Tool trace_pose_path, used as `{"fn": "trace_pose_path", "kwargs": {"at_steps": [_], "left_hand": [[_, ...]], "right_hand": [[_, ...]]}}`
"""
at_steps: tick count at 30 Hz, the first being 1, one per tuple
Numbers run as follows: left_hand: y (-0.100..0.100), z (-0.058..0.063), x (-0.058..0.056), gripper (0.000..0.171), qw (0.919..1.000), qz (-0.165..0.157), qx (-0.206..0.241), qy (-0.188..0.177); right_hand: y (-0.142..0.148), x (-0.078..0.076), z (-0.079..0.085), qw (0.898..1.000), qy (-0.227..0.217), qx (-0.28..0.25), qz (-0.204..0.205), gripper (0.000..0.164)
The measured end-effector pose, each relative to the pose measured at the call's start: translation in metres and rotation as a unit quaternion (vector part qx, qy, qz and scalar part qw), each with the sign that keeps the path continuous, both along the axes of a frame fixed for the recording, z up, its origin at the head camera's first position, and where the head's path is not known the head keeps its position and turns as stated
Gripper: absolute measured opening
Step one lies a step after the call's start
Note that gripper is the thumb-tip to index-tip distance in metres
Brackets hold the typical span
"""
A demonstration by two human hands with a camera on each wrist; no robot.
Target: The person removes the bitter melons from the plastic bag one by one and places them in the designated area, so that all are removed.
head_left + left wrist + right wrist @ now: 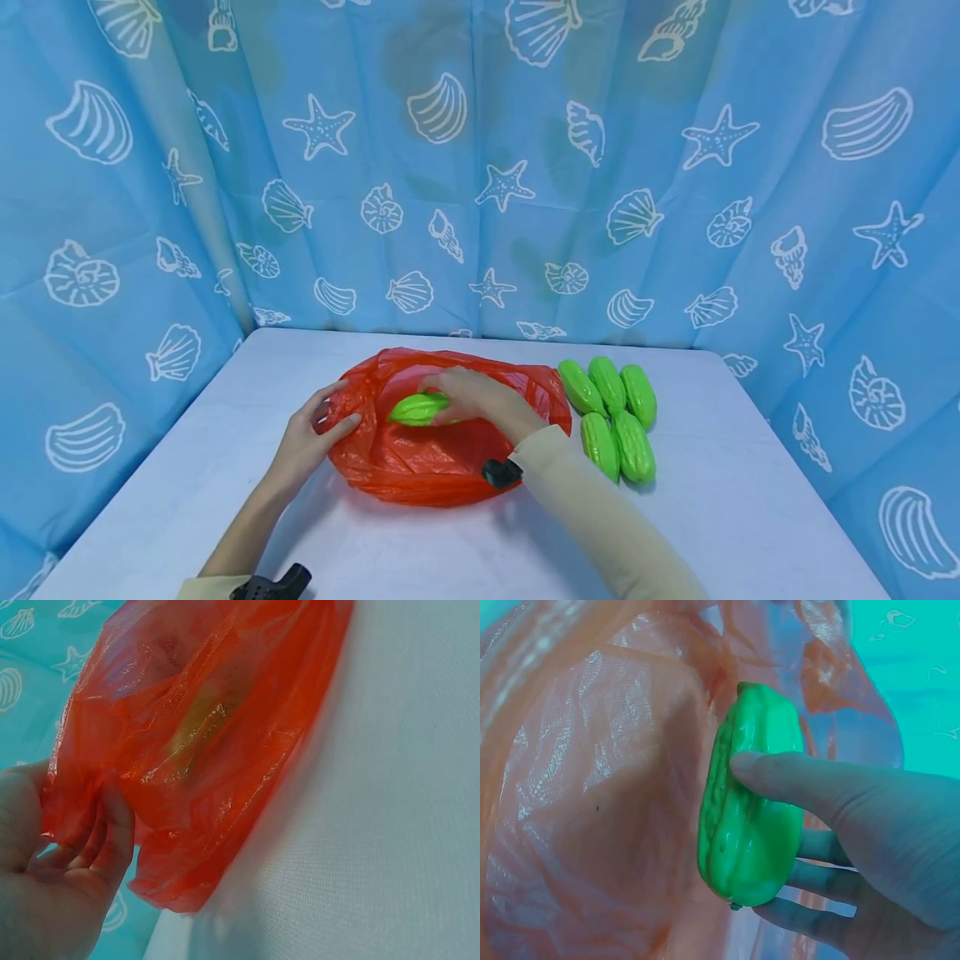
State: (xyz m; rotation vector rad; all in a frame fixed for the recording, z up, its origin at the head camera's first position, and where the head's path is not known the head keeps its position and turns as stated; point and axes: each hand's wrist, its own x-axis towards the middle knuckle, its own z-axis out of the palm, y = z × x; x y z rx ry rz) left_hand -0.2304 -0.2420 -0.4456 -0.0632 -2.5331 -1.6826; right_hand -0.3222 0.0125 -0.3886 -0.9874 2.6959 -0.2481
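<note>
A red plastic bag [420, 487] lies on the table with its mouth spread wide. My left hand [306, 440] pinches the bag's left rim between thumb and fingers; in the left wrist view, the hand [71, 855] has its fingers behind the thin film. With my right hand [472, 396] I hold a bright green, ridged bitter melon [416, 409] within the bag's opening. The right wrist view has the thumb across the bitter melon [754, 832] and the fingers beneath it, the bag's film all around. A yellowish-green shape [196, 731] shows through the bag in the left wrist view.
Several more green bitter melons [636, 450] lie grouped right of the bag, close to its edge and my right sleeve [592, 517]. The white table [720, 500] meets a blue shell-print curtain [480, 242] at the back and sides.
</note>
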Motion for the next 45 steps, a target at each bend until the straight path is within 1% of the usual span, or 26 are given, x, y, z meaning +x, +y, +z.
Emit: {"fn": "trace_pose_path", "kwargs": {"at_steps": [9,18,23,29,35,38,42,45], "left_hand": [[-0.001,0.0,-0.001,0.073,1.0,-0.002,0.002,0.004],[-0.001,0.0,0.001,0.075,1.0,0.0,0.005,0.008],[-0.002,-0.001,0.0,0.073,0.9999,-0.003,0.007,0.015],[-0.001,-0.002,0.001,0.075,0.9999,-0.002,0.009,0.014],[-0.001,-0.002,0.0,0.074,0.9999,0.0,0.007,0.013],[-0.001,-0.002,0.0,0.074,0.9999,0.0,0.007,0.012],[-0.001,-0.002,0.0,0.074,0.9999,-0.001,0.01,0.012],[-0.001,-0.003,0.0,0.074,0.9998,-0.001,0.013,0.012]], "right_hand": [[0.02,0.014,0.004,0.999,0.01,-0.032,-0.005,0.056],[0.039,0.026,0.009,0.998,0.034,-0.053,-0.03,0.062],[0.051,0.031,0.011,0.996,0.039,-0.067,-0.047,0.066],[0.065,0.038,0.014,0.993,0.064,-0.084,-0.051,0.062],[0.078,0.044,0.016,0.989,0.078,-0.098,-0.072,0.061],[0.084,0.047,0.017,0.988,0.088,-0.103,-0.075,0.06],[0.092,0.051,0.017,0.987,0.084,-0.112,-0.084,0.062],[0.097,0.053,0.017,0.985,0.072,-0.124,-0.094,0.062]]}}
